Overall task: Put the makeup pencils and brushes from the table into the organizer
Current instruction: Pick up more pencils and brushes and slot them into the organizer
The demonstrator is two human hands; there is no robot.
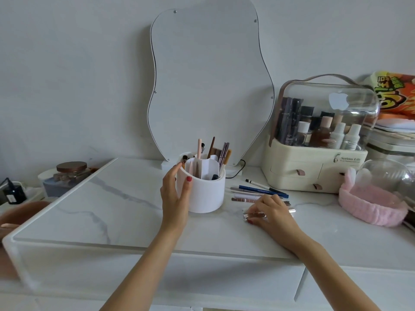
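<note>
Organizer (203,195) between hands (176,196) (272,213), tube (254,215) under right

Cream cosmetics case (303,161) — "Serious Life", apple logo

Pencils (262,189) flat beside white organizer (207,195)

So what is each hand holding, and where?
The left hand grips the white organizer by its side wall; right hand pinches a clear tube near its middle, on the table.
</note>
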